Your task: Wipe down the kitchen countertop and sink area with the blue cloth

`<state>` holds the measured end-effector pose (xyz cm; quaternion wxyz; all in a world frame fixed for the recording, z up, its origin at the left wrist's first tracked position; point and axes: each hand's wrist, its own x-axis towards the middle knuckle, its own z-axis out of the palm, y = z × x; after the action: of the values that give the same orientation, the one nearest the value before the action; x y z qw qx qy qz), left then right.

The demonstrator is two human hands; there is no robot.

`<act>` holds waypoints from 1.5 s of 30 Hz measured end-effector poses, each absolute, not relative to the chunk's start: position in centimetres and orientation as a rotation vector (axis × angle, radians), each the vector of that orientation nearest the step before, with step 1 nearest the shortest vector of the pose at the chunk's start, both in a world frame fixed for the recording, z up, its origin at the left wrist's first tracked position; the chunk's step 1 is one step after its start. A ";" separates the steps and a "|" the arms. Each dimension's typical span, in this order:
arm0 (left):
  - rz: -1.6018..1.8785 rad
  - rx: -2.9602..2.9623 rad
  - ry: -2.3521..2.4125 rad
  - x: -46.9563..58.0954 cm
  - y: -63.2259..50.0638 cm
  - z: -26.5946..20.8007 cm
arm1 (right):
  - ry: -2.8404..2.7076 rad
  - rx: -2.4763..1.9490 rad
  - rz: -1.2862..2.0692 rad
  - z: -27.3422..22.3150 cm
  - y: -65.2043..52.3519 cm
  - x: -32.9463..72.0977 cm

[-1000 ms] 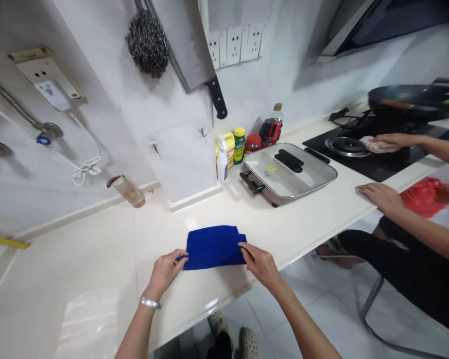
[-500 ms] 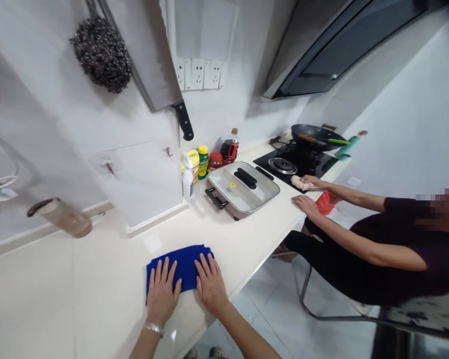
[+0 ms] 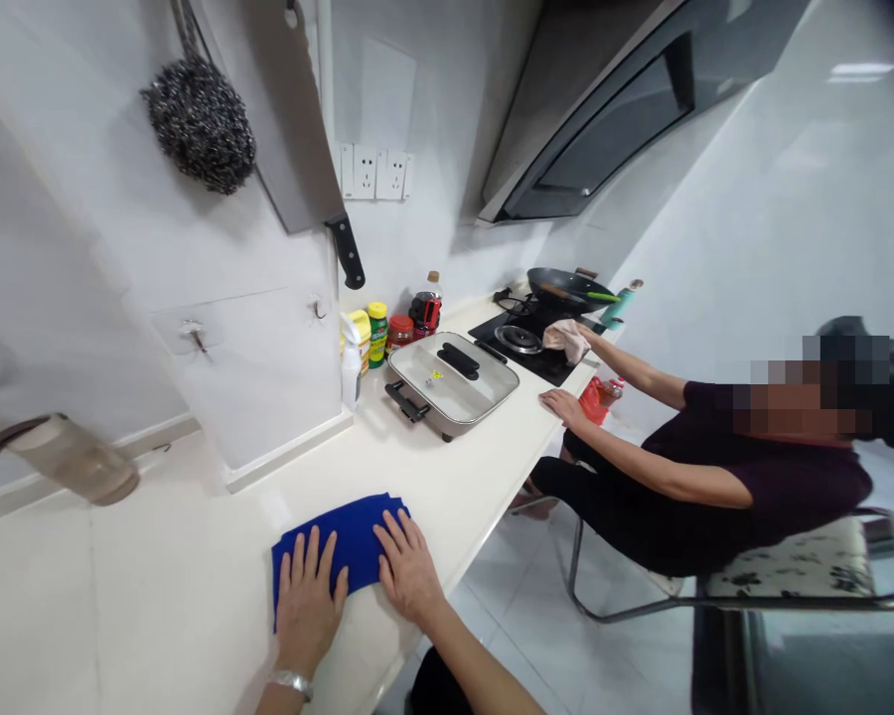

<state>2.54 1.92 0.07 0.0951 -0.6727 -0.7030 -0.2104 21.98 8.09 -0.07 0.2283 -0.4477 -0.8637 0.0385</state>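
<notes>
In the head view, the folded blue cloth (image 3: 358, 531) lies on the counter (image 3: 186, 606) to the near left of the lidded pan (image 3: 456, 387), the left hand (image 3: 308, 604) and right hand (image 3: 408, 576) resting on it palms down with fingers extended and clamped on nothing, probably to press it flat. Compared with a second ago, fingertips no longer pinch its edges

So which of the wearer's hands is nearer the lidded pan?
Right. The right hand rests on the cloth, nearer the lidded pan; the left hand, on the cloth's farther end.
</notes>
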 end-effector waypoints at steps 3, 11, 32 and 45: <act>-0.620 -2.002 -2.094 2.4 2.0 0.0 | -2.372 -1.227 0.084 0.0 8.0 22.1; -0.599 -1.967 -2.244 3.8 -0.8 0.3 | -2.333 -1.466 0.127 0.3 6.5 19.4; -0.620 -1.156 -2.582 -13.3 -5.6 -1.1 | -2.696 -1.048 -0.126 -1.0 12.7 25.9; -0.517 -1.151 -2.671 -14.0 -5.6 -1.1 | -2.709 -1.109 -0.119 -1.8 26.5 20.6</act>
<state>-14.03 -5.55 -1.08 0.0937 -0.3878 -0.9003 -0.1742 20.58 26.51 -1.79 0.1056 -0.3764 -0.9195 -0.0402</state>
